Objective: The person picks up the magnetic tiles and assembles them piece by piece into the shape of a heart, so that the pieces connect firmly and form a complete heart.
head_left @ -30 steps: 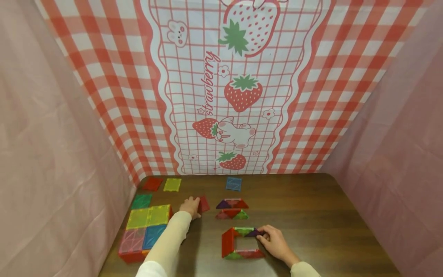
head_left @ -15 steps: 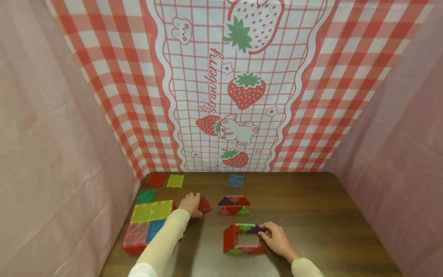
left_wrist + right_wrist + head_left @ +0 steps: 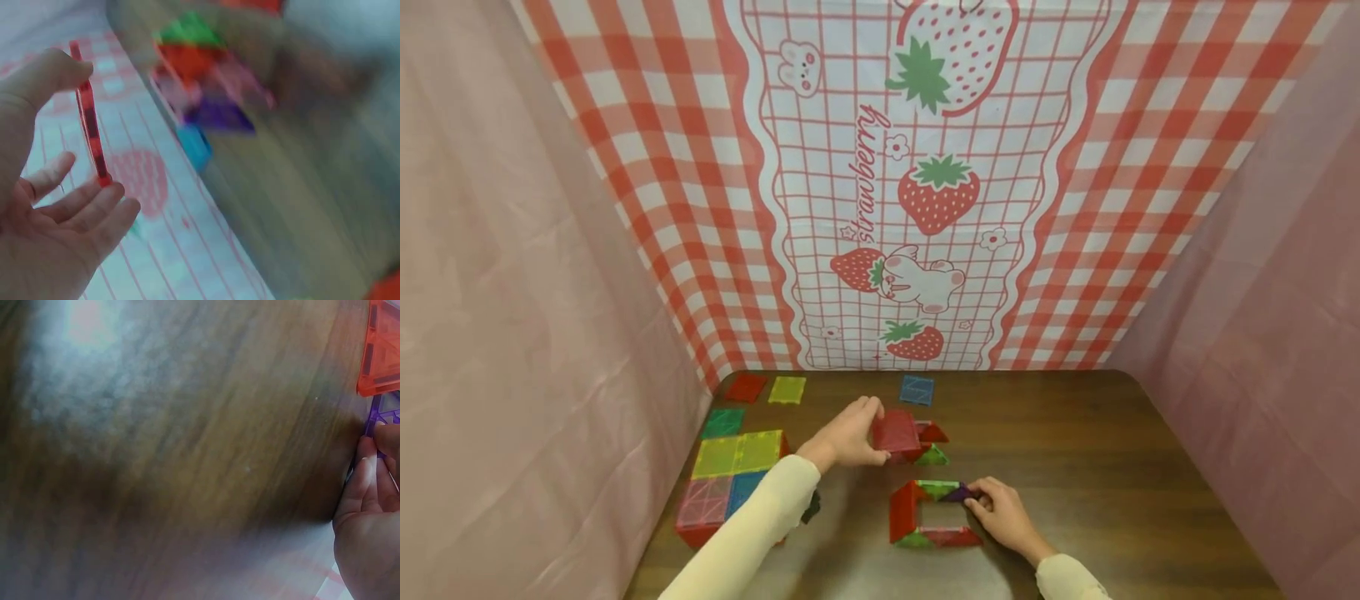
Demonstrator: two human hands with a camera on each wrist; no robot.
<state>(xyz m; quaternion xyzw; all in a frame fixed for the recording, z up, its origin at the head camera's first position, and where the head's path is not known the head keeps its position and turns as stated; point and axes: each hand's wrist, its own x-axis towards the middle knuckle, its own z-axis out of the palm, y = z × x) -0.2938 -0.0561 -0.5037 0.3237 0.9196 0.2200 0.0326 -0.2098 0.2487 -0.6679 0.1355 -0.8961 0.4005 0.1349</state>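
My left hand [image 3: 850, 435] grips a red square magnetic tile [image 3: 896, 432] by its edges, thumb on one side and fingertips on the other. In the left wrist view that tile [image 3: 92, 125] shows edge-on. It overlaps two standing rows of triangle tiles [image 3: 934, 454] in the head view, hiding their left parts. My right hand [image 3: 1002, 515] pinches a purple triangle tile [image 3: 957, 493] at the right end of a frame's back row. That frame has a red square tile [image 3: 903, 512] leaning on its left side and a front row of green and red triangle tiles [image 3: 943, 537].
At the left stands a block of tiles with yellow [image 3: 737, 454], pink and blue squares on top. Loose red [image 3: 747, 387], yellow [image 3: 787, 390], green [image 3: 723, 422] and blue [image 3: 917, 390] squares lie farther back. A checkered cloth [image 3: 880, 183] hangs behind the wooden table [image 3: 1075, 467].
My left hand has lifted the red square tile and carried it right, over the two triangle rows. The right hand stays at the purple triangle tile.
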